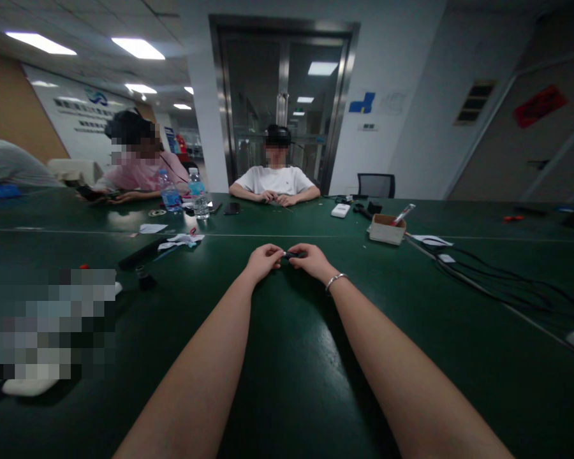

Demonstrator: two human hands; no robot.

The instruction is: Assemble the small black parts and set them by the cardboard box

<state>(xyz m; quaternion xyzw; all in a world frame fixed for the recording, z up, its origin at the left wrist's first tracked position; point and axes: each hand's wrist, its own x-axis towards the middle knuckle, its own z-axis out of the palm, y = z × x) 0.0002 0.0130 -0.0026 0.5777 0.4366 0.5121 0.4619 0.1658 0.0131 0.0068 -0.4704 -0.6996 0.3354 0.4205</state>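
Head view: my left hand (263, 262) and right hand (313, 261) pinch a small dark object (294, 254) (too tiny to identify) over the green table (287, 363), probably from 2 sides for steadiness.

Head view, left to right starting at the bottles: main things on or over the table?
Left bottle → right bottle → flat dark slab → left hand → small dark object → right hand → open box → white sheet.

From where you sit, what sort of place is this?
Likely an office meeting room or shared workroom: a large green table, a dark chair at its far side, and a wall sign bearing a logo suggest it.
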